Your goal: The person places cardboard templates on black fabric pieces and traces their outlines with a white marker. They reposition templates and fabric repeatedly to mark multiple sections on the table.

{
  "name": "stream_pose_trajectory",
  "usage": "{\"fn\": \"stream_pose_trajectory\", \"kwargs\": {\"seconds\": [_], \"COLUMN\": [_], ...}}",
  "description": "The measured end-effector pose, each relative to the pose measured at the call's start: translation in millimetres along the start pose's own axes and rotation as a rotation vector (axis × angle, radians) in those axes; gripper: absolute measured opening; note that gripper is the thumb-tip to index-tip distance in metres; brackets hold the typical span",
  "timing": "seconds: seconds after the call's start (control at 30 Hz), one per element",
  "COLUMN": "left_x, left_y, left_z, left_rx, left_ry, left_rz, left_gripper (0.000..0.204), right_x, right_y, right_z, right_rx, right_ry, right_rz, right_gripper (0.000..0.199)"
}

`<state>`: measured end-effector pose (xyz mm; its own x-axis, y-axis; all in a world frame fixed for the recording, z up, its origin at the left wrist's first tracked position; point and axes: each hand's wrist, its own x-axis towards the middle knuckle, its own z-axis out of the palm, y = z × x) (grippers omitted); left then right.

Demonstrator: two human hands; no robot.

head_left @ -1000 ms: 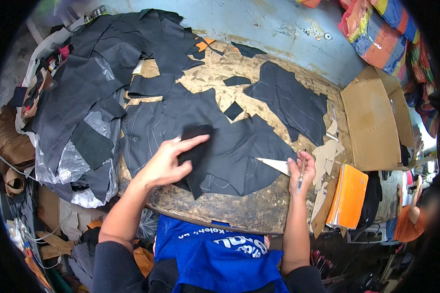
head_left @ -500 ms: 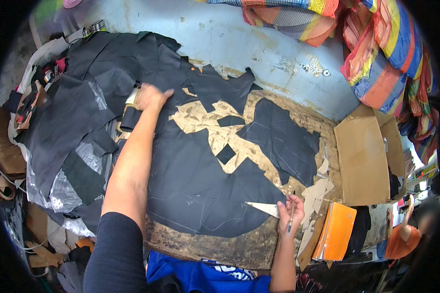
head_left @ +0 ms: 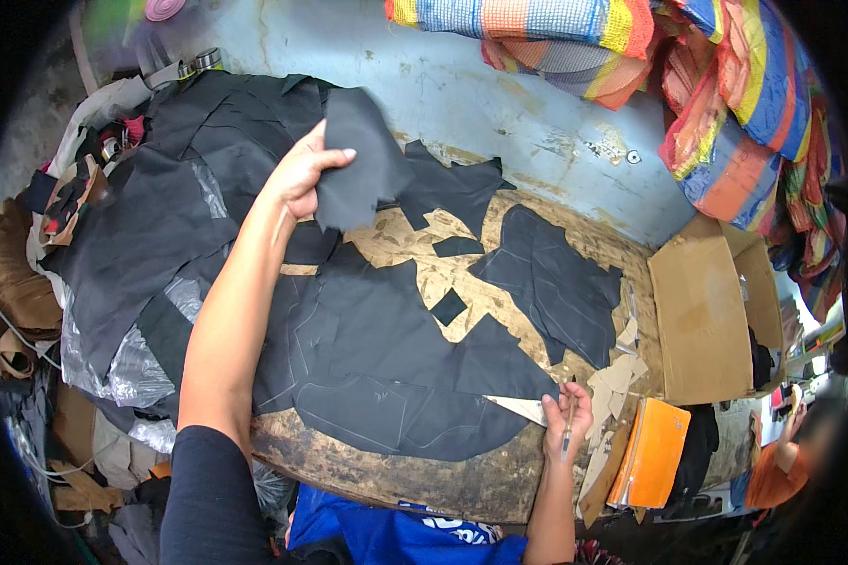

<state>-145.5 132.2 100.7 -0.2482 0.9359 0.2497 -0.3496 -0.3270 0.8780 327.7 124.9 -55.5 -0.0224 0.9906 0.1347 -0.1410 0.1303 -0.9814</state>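
My left hand (head_left: pixel 297 179) is raised over the far left of the work surface, closed on a black leather piece (head_left: pixel 363 141) that stands up from its fingers. Near the front right edge, my right hand (head_left: pixel 575 422) pinches a slim pen (head_left: pixel 566 435). A white pointed template (head_left: pixel 516 407) touches the same hand and lies over a large black leather sheet (head_left: pixel 377 320). Pale outlines are drawn on that sheet. Smaller black scraps, among them a diamond-shaped scrap (head_left: pixel 448 306), lie on the worn wooden board (head_left: pixel 396 480).
A heap of black leather (head_left: pixel 151 188) fills the left side. On the right are an orange book (head_left: pixel 647 452), an open cardboard box (head_left: pixel 702 320) and cream card pieces (head_left: pixel 617 386). Striped woven sacks (head_left: pixel 744 122) hang at upper right. Another person (head_left: pixel 780 471) is at far right.
My left hand has lifted a black leather piece up off the surface. The large sheet's left part lies differently. My right hand keeps hold of the pen.
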Motion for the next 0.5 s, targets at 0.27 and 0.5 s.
{"fn": "stream_pose_trajectory", "kwargs": {"seconds": [0.27, 0.5], "left_x": [-110.0, -159.0], "left_y": [40.2, 58.5], "left_z": [95.1, 121.3], "left_rx": [0.131, 0.005], "left_ry": [-0.294, -0.265], "left_rz": [-0.195, -0.307], "left_gripper": [0.079, 0.086], "right_x": [0.7, -3.3], "right_y": [5.4, -3.2], "right_z": [-1.4, -13.0], "right_rx": [0.025, 0.019], "right_ry": [0.024, -0.012], "right_rz": [0.006, -0.03], "right_gripper": [0.042, 0.041]}}
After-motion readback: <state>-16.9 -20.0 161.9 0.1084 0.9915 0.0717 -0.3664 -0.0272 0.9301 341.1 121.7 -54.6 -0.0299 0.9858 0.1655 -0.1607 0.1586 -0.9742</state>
